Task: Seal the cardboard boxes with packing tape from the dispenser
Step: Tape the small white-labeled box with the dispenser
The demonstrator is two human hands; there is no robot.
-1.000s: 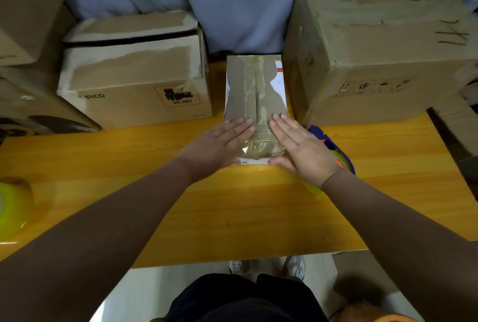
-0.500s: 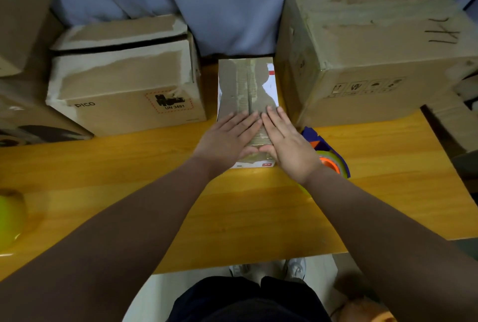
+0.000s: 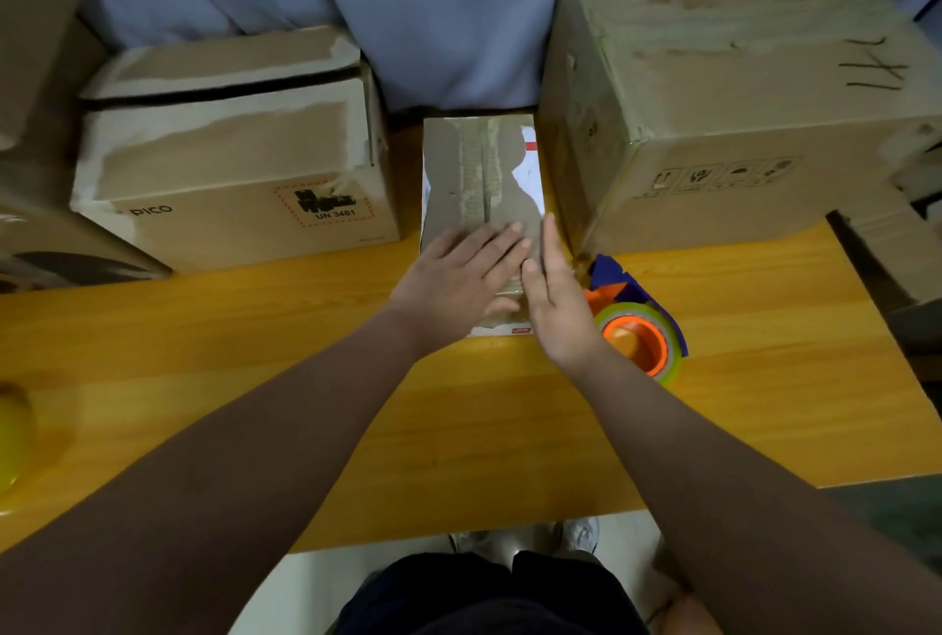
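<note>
A small flat cardboard box [image 3: 481, 170] lies on the yellow wooden table [image 3: 459, 430], with a strip of tape running down its middle seam. My left hand [image 3: 453, 280] lies flat on the near end of the box, fingers straight. My right hand [image 3: 553, 300] stands on edge along the box's right side, fingers straight and thumb on top. The tape dispenser [image 3: 632, 323], blue with an orange hub and a yellow-green roll, lies on the table just right of my right hand.
A PICO cardboard box [image 3: 234, 160] with its lid ajar stands left of the small box. A large sealed carton [image 3: 739, 94] stands to the right. Another tape roll [image 3: 12, 435] sits at the left table edge. Blue curtain hangs behind.
My right hand has turned from lying flat on the box top to standing on edge along its right side. My left hand has slid slightly right across the taped seam.
</note>
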